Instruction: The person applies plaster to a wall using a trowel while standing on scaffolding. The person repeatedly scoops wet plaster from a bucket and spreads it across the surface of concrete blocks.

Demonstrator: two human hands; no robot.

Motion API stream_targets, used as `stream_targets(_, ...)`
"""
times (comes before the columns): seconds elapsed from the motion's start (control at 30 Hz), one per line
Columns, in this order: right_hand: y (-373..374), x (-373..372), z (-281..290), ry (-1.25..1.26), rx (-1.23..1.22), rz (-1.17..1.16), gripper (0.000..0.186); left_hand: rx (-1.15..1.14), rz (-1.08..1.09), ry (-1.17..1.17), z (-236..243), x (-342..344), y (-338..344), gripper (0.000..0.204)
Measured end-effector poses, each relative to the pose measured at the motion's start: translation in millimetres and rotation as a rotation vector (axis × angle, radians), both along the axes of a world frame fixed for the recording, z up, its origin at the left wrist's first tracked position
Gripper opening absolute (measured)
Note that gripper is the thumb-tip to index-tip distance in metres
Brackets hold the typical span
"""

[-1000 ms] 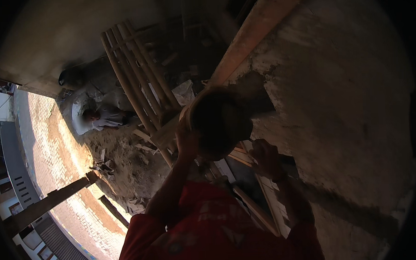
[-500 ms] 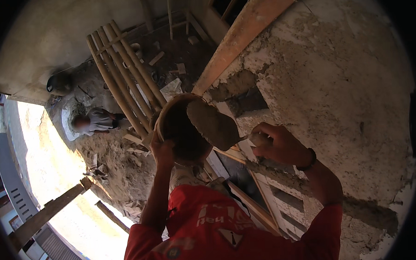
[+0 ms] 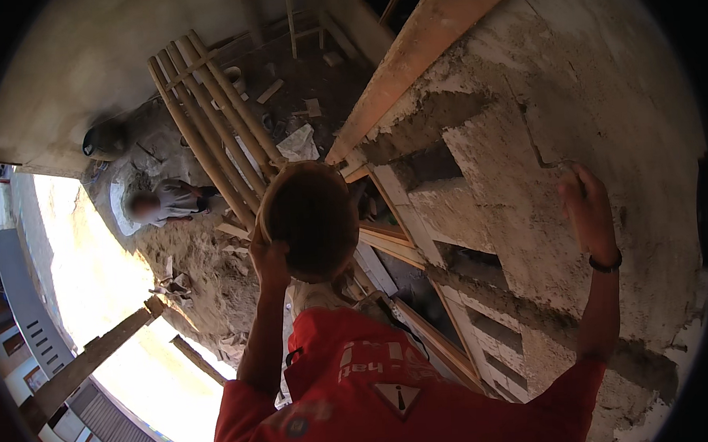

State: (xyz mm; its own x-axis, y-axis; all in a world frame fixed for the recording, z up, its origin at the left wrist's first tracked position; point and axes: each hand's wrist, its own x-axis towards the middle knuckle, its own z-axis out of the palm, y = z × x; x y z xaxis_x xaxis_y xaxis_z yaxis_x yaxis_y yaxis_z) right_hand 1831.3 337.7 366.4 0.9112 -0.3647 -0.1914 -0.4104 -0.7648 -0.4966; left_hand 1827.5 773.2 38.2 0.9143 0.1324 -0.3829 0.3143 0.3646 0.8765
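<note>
My left hand (image 3: 269,263) grips the rim of a round bucket (image 3: 307,167), whose dark inside faces up at me. Over to the right, my right hand (image 3: 589,215) is closed around the handle of a trowel (image 3: 530,133). The blade shows nearly edge-on, as a thin line lying along the rough plastered wall (image 3: 498,175). Whether mortar is still on the blade, I cannot tell. The bucket's contents are lost in shadow.
A wooden beam (image 3: 418,68) slants along the wall's far edge. Rectangular openings (image 3: 474,263) break the wall beside me. Bamboo poles (image 3: 215,120) form a platform beyond the bucket. A person (image 3: 171,201) is on the ground below at left, near rubble.
My right hand has swung from the bucket out to the right, taking the mortar-loaded trowel to the wall. My left hand still holds the bucket in about the same place.
</note>
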Motion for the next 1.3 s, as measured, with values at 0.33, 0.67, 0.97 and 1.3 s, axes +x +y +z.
stream_targets(0.33,88,-61,-140,0.654,0.816,0.107,0.028,-0.18,-0.1,-0.078,42,17,-57,0.074)
stream_targets(0.67,104,-37,-225,0.029,-0.294,0.651,0.048,0.066,-0.385,-0.119,108,25,-86,0.077)
stream_targets(0.97,89,-55,-186,-0.131,-0.256,0.722,0.048,0.254,-0.525,-0.264,103,17,-106,0.076)
stream_targets(1.3,79,-97,-163,0.035,-0.375,0.836,0.04,0.257,-0.58,-0.182,118,-2,-124,0.075)
